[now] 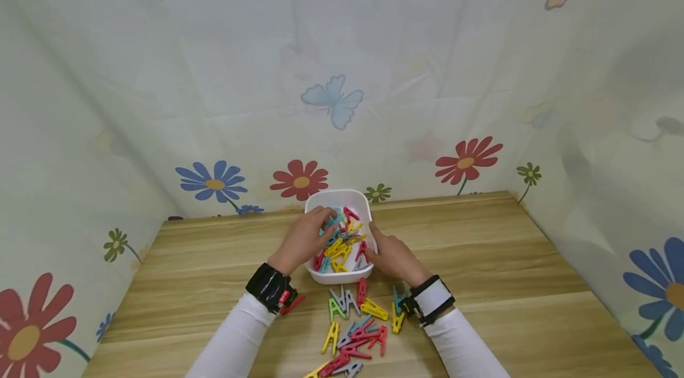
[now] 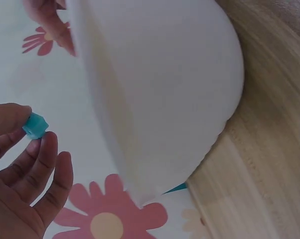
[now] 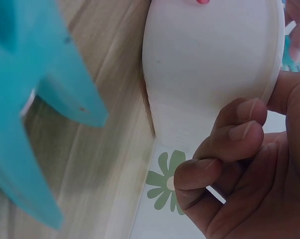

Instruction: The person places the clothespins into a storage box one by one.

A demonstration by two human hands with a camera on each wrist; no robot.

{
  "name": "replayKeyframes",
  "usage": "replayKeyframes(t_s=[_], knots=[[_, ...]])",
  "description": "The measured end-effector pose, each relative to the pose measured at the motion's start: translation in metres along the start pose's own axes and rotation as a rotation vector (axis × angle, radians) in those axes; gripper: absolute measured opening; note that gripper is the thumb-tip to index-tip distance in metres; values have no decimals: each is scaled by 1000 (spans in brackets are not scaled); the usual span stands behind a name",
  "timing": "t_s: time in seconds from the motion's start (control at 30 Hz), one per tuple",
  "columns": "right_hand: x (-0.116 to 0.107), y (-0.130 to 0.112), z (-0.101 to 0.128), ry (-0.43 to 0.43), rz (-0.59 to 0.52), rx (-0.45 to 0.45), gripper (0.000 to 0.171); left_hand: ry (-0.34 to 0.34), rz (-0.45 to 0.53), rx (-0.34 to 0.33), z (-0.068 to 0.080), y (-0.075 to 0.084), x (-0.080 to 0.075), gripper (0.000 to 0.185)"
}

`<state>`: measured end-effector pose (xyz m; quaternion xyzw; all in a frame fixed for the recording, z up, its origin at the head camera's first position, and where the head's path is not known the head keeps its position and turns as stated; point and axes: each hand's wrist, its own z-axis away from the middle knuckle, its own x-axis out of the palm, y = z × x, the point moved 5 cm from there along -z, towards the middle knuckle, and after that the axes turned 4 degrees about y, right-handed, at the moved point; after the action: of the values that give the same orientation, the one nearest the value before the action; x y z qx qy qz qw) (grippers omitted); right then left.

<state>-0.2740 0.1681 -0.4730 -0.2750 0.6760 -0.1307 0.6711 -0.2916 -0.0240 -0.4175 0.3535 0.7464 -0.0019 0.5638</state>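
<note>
**Hands at a white bowl of pegs on a wooden counter**

A pale wood-grain counter stands walled on three sides by a light fabric backdrop printed with flowers and butterflies. Near its far edge sits a white square plastic bowl filled with coloured plastic clothes pegs. More loose coloured pegs lie scattered on the counter just in front of the bowl, between the two white sleeves.

The left hand reaches into the bowl, its grip pinching a teal plastic peg between thumb and fingertips. The right hand holds the bowl's right rim, thumb over the edge and fingers curled against the outer wall.

The wrist views show mostly the bowl's white wall; a blurred teal peg fills the right wrist view's left side. The bowl's contents are partly hidden by the left hand.
</note>
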Motion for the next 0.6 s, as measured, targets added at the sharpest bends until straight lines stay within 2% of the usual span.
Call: replayKeyframes(t_s=[0.13, 0.27, 0.43, 0.6], knots=[[3, 0, 0, -1, 3, -5, 68, -50, -32, -26, 1, -7, 11, 37], [4, -1, 1, 5, 8, -20, 67, -103, -89, -16, 7, -8, 14, 56], [2, -3, 0, 31, 29, -57, 66, -83, -83, 57, 17, 9, 0, 67], [2, 0, -2, 20, 8, -34, 67, -39, -114, 138, 26, 34, -20, 72]])
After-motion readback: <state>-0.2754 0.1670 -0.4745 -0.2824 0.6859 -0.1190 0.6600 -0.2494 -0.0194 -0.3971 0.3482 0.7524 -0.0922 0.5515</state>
